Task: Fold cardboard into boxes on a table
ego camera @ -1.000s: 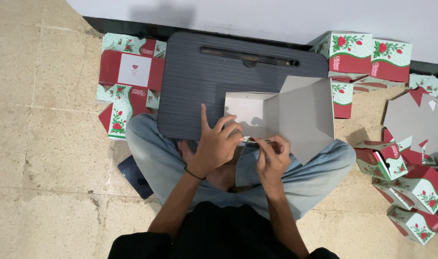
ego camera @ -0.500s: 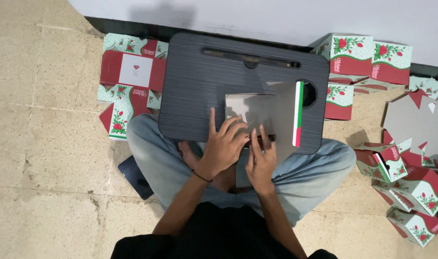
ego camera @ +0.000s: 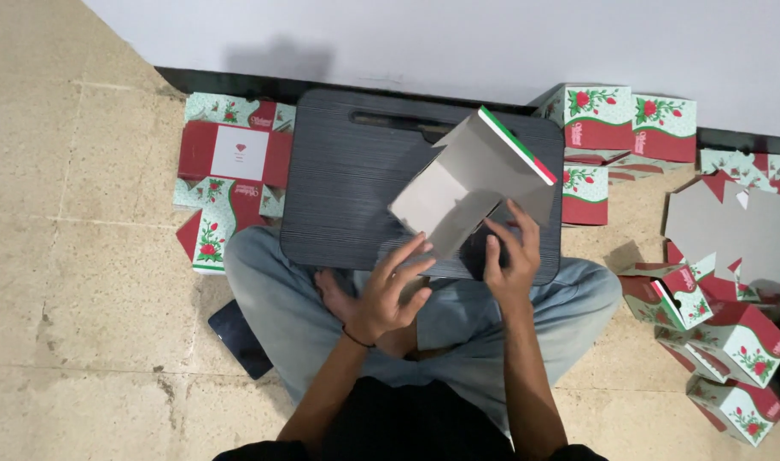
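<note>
Lifting: grey cardboard box blank (ego camera: 467, 192) now raised off the lap table (ego camera: 347, 188) and tilted at centre frame, where half a second ago lay flat and pressed under both palms.
Box state: partly folded, plain grey inside facing the camera, red-and-green printed edge showing along the upper right side.
Left hand (ego camera: 388, 294): lower centre, fingers spread and open, tips just reaching the blank's lower corner, no firm grip; a second ago flat on the card.
Right hand (ego camera: 511, 256): right of centre, fingers curled round the blank's lower right edge, carrying its weight.
Meaning: crease pressing seems finished; raised panels suggest shaping into a box comes next, judged from the tilt alone.
Flat stack (ego camera: 232, 175): printed unfolded blanks, upper left, on the floor beside the table.
Finished boxes (ego camera: 723, 333): floral red and green, scattered at right edge.
Dark phone (ego camera: 241, 337): on the floor, lower left, near the knee.
</note>
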